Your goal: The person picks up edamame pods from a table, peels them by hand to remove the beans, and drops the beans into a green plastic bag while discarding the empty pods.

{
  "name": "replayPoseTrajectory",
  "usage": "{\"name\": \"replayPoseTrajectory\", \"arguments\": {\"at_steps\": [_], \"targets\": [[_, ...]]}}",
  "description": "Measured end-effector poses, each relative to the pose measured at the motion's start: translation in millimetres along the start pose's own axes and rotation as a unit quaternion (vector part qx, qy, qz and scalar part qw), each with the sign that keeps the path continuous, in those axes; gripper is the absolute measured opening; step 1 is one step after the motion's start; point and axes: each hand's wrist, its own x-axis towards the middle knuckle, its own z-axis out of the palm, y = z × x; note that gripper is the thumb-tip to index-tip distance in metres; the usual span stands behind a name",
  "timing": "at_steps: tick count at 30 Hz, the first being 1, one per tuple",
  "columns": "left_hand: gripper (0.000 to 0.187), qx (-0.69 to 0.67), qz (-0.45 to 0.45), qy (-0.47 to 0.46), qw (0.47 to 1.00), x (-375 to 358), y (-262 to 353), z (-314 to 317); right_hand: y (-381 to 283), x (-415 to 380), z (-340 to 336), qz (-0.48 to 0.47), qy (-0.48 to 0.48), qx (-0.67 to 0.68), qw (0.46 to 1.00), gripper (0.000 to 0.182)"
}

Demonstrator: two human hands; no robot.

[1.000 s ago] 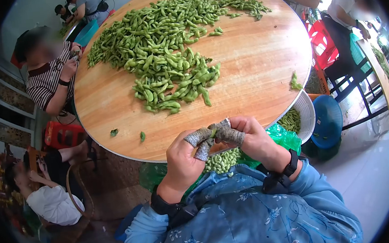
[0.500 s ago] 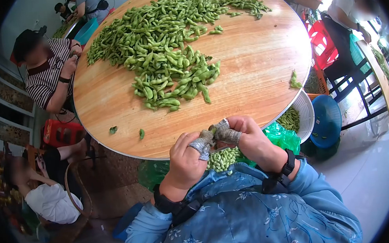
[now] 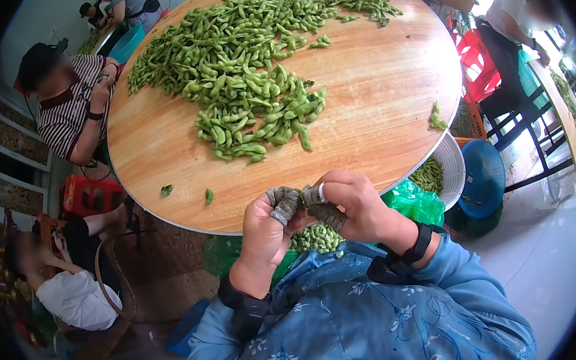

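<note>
My left hand (image 3: 268, 225) and my right hand (image 3: 354, 205) meet at the near edge of the round wooden table (image 3: 376, 98), thumbs and fingers pinched together. Grey wrappings cover some of the fingertips. A small greenish bit shows between them, too hidden to name. Below the hands, shelled green beans (image 3: 317, 238) lie in a heap over my lap. Farther up the table spreads a large pile of green pods (image 3: 238, 62). A single small pod (image 3: 209, 196) and a leaf scrap (image 3: 166, 190) rest left of my hands.
At the table's right lie a white basket (image 3: 455, 170) of pods, green plastic (image 3: 415, 204) and a blue basket (image 3: 481, 178). A person in stripes (image 3: 69, 102) works at the left. Another person (image 3: 73, 285) sits at lower left. More people are at the back and right.
Both hands have turned and shifted slightly, with the left wrist now more upright and the fingertips a little farther left. The striped person's hands have moved slightly.
</note>
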Motion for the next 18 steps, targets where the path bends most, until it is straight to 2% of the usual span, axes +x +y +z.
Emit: {"name": "replayPoseTrajectory", "arguments": {"at_steps": [1,4,8,10,12,14,15,16,17,18], "targets": [[0.007,0.0,0.0,0.0,1.0,-0.5,3.4,3.0,-0.4,1.3,-0.6,-0.064,-0.002,-0.05,0.997,0.017],[0.006,0.062,-0.009,0.004,0.998,-1.5,8.9,7.4,0.8,1.7,-3.4,-0.064,-0.031,-0.065,0.995,0.017],[0.009,0.176,0.045,0.006,0.983,2.9,-3.8,3.0,-1.1,-2.4,-0.6,-0.09,-0.039,-0.091,0.991,0.018],[0.013,0.209,0.067,0.018,0.975,-0.4,-5.6,3.8,-2.6,-6.5,-3.0,-0.039,-0.027,-0.105,0.993,0.018],[0.019,0.407,0.07,-0.057,0.909,-9.5,-0.3,6.4,5.6,-10.4,-16.6,0.003,0.029,-0.159,0.987,0.019],[0.018,0.423,0.058,-0.083,0.901,-17.1,-0.3,5.4,10.0,-10.9,-43.2,0.088,0.067,-0.303,0.947,0.017],[0.018,0.463,0.046,-0.122,0.877,-20.3,3.4,5.7,12.9,-12.0,-55.2,0.114,0.093,-0.36,0.921,0.016],[0.018,0.501,0.033,-0.159,0.85,-22.8,7.6,6.2,17.6,-13.5,-64.8,0.125,0.1,-0.4,0.902,0.019],[0.017,0.528,0.073,-0.184,0.826,-23.1,12.4,6.9,17.1,-13.9,-66.3,0.114,0.112,-0.392,0.906,0.02],[0.017,0.528,0.075,-0.182,0.826,-21.4,17.0,6.4,15.5,-14.9,-65.9,0.103,0.123,-0.383,0.91,0.021]]}}
